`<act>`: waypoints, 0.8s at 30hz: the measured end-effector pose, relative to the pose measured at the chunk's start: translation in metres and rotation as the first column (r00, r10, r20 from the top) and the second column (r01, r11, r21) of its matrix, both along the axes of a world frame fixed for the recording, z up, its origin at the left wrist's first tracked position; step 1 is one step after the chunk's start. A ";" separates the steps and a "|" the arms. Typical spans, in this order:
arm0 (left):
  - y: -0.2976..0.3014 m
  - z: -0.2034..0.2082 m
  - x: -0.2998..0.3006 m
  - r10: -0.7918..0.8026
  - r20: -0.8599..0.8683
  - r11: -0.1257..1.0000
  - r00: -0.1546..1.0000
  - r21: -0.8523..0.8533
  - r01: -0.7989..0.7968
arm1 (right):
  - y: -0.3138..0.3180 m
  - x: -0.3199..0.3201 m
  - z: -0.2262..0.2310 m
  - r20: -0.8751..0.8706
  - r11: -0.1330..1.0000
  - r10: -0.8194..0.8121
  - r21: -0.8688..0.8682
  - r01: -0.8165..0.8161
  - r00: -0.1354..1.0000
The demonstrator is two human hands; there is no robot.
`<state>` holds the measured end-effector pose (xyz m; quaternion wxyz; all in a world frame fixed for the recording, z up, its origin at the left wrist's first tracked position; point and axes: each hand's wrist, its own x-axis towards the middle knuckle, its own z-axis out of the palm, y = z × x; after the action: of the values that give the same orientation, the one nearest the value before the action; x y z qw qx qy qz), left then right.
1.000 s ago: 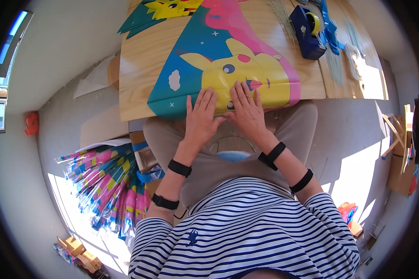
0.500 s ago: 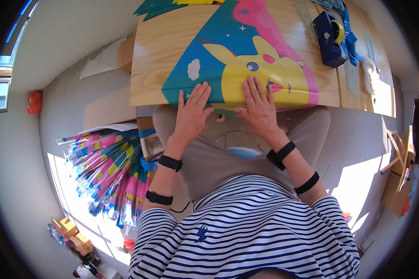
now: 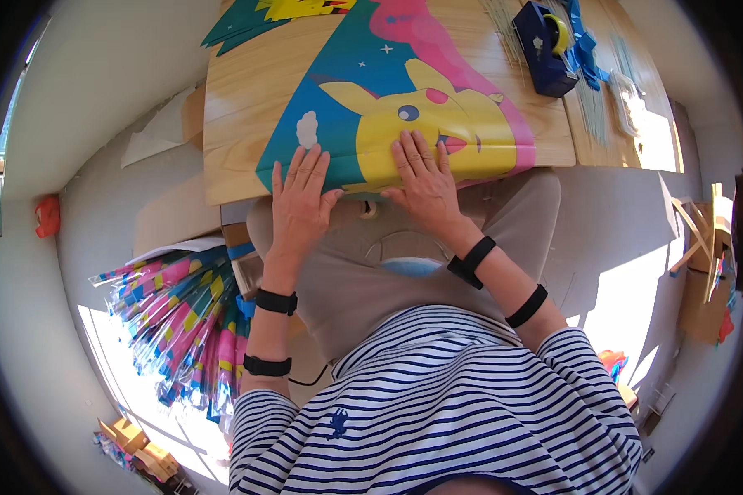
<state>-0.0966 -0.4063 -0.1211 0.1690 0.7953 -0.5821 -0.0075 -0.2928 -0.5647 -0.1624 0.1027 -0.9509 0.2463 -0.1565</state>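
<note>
A large printed kite sheet (image 3: pixel 338 99) lies on the wooden table, its lower edge at the near table edge. It is teal and pink, with a yellow cartoon face and a small white cloud. My left hand (image 3: pixel 300 198) rests flat on the teal part below the cloud, fingers stretched out. Flat on the yellow face, beside its mouth, is my right hand (image 3: pixel 427 183), fingers also extended. Both thumbs point inward near the sheet's lower edge. Neither hand grips anything.
More teal and yellow sheets (image 3: pixel 248 26) lie at the far left of the table (image 3: pixel 231 153). A dark blue tape dispenser (image 3: pixel 543 58) stands at the far right, near thin rods (image 3: pixel 590 111) and a clear plastic box (image 3: pixel 626 107). Wrapped colourful bundles (image 3: pixel 182 322) sit at my left.
The whole view has shifted, so the table and sheet appear further left. My left hand has slid slightly left on the sheet, widening the gap between my hands. Both stay flat.
</note>
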 end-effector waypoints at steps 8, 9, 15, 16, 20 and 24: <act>-0.013 -0.014 -0.021 0.042 -0.078 0.994 0.996 0.109 -0.034 | -0.025 -0.038 0.008 -0.007 0.999 -0.027 0.019 0.028 1.000; -0.013 -0.014 -0.021 0.044 -0.082 0.994 0.996 0.102 -0.036 | -0.033 -0.053 0.006 -0.016 0.997 -0.071 0.025 0.071 0.997; -0.012 -0.013 -0.021 0.044 -0.067 0.990 0.997 0.133 -0.035 | -0.091 -0.143 0.007 -0.139 0.933 -0.359 -0.039 0.357 0.923; -0.013 -0.012 -0.021 0.039 -0.062 0.990 0.997 0.137 -0.031 | -0.099 -0.155 0.006 -0.137 0.906 -0.423 -0.051 0.420 0.896; -0.011 -0.012 -0.021 0.052 -0.097 0.990 0.994 0.136 -0.039 | -0.134 -0.178 0.006 0.055 0.821 -0.568 -0.035 0.570 0.821; -0.016 -0.009 -0.023 0.062 -0.130 0.986 0.989 0.163 -0.040 | -0.198 -0.205 0.031 0.125 0.607 -0.795 0.192 0.771 0.594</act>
<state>-0.1198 -0.4221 -0.1305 0.1437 0.8188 -0.5461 -0.1037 -0.4975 -0.7630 -0.1311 0.1031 -0.7174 0.6363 -0.2644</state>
